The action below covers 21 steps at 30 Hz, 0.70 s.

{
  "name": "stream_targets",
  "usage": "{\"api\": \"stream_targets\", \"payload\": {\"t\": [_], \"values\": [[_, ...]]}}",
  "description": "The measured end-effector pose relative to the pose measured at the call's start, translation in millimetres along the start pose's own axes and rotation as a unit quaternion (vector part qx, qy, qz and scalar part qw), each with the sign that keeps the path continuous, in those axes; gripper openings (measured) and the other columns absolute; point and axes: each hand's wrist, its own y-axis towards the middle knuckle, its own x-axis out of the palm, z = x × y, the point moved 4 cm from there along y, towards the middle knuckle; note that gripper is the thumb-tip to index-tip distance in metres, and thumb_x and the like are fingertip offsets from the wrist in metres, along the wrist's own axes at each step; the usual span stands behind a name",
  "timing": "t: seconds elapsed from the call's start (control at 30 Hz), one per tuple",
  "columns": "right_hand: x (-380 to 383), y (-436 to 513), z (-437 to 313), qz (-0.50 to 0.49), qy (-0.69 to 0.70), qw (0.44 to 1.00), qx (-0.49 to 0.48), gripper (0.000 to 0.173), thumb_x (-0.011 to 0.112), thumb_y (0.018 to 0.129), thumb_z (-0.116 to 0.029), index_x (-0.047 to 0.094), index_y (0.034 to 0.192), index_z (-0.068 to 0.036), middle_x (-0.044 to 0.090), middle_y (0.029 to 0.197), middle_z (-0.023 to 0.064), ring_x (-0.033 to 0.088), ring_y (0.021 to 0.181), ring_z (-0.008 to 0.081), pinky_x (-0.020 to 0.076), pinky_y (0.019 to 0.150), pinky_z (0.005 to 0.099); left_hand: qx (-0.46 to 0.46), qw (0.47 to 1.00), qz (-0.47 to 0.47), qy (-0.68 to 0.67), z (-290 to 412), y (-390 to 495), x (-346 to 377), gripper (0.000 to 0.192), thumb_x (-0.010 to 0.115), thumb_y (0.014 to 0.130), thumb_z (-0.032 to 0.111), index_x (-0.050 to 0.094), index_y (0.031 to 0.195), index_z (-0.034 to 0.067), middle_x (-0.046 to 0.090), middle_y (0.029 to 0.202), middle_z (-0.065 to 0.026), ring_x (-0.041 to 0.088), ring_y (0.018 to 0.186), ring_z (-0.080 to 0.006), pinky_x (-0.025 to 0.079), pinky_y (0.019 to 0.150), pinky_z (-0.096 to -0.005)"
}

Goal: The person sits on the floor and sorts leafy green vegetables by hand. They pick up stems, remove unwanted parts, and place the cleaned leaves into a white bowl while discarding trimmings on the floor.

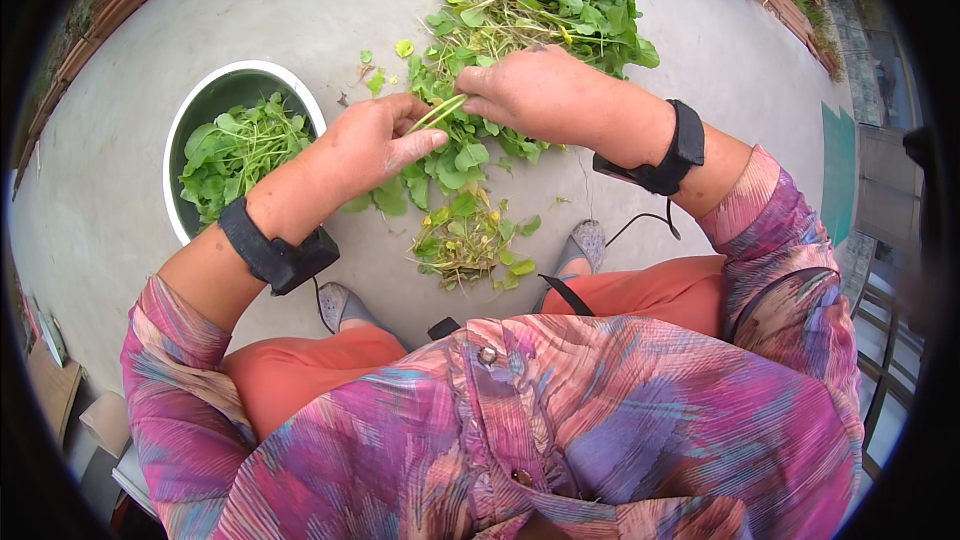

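Observation:
My left hand (379, 136) holds a few pale green stems (441, 112) of a leafy green between thumb and fingers; leaves hang below that hand. The fingertips of my right hand (517, 94) pinch the other end of these stems. Beyond and beneath my right hand lies a large heap of leafy greens (592, 7) with roots and dry stalks. To the left, a round basin with a white rim (174, 165) and dark green inside holds picked greens (240, 150). A small pile of yellowed leaves and trimmings (469, 240) lies on the floor nearer to me.
Loose yellow-green leaves (405, 49) are scattered on the concrete floor (337, 0). My shoes (589, 240) stand either side of the small pile. A thin black cable (637, 217) hangs by my right wrist. Brick edging (97, 30) borders the floor at the far side.

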Motion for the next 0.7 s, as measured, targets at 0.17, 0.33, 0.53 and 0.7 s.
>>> {"api": "stream_targets", "payload": {"t": [0.17, 0.33, 0.53, 0.7], "values": [[19.7, 5.1, 9.8, -0.062, 0.256, 0.963, 0.057, 0.027, 0.057, 0.092, -0.024, 0.06, 0.111, -0.005, 0.066, 0.078, 0.0128, 0.065, 0.069, 0.0253, 0.0507, 0.065, 0.0374, -0.022, 0.986, -0.063, -0.154, -3.4, 2.3, 12.1, 0.03, 0.046, 0.1, 0.027, 0.061, 0.097, 0.002, 0.058, 0.069, -0.0029, 0.053, 0.059, -0.014, 0.045, 0.056, -0.0296], [31.8, 5.2, 32.2, -0.014, 0.288, 0.956, 0.051, 0.029, 0.064, 0.088, -0.019, 0.059, 0.112, -0.003, 0.068, 0.092, 0.0082, 0.063, 0.078, 0.0153, 0.0507, 0.07, 0.0325, -0.067, 0.949, -0.111, -0.288, -8.8, 0.8, 14.3, 0.034, 0.041, 0.102, 0.029, 0.059, 0.098, 0.001, 0.052, 0.069, 0.0009, 0.048, 0.059, -0.009, 0.042, 0.056, -0.0227], [29.9, 9.4, 8.8, 0.056, 0.366, 0.929, 0.002, 0.044, 0.069, 0.082, -0.031, 0.06, 0.115, -0.003, 0.067, 0.107, 0.0147, 0.065, 0.097, 0.0285, 0.0499, 0.083, 0.037, -0.07, 0.962, -0.119, -0.236, -16.5, -0.4, 20.1, 0.033, 0.042, 0.102, 0.028, 0.06, 0.096, 0.001, 0.051, 0.066, 0.0007, 0.047, 0.055, -0.0092, 0.043, 0.053, -0.0234], [54.3, 13.0, -0.9, -0.042, 0.222, 0.974, 0.006, 0.028, 0.059, 0.088, -0.022, 0.059, 0.108, -0.003, 0.065, 0.096, 0.0177, 0.064, 0.086, 0.0332, 0.0507, 0.074, 0.041, -0.086, 0.966, -0.144, -0.195, -26.9, -10.4, 26.9, 0.035, 0.041, 0.102, 0.033, 0.059, 0.096, 0.003, 0.049, 0.064, 0.0022, 0.047, 0.056, -0.0082, 0.042, 0.054, -0.023]]}}
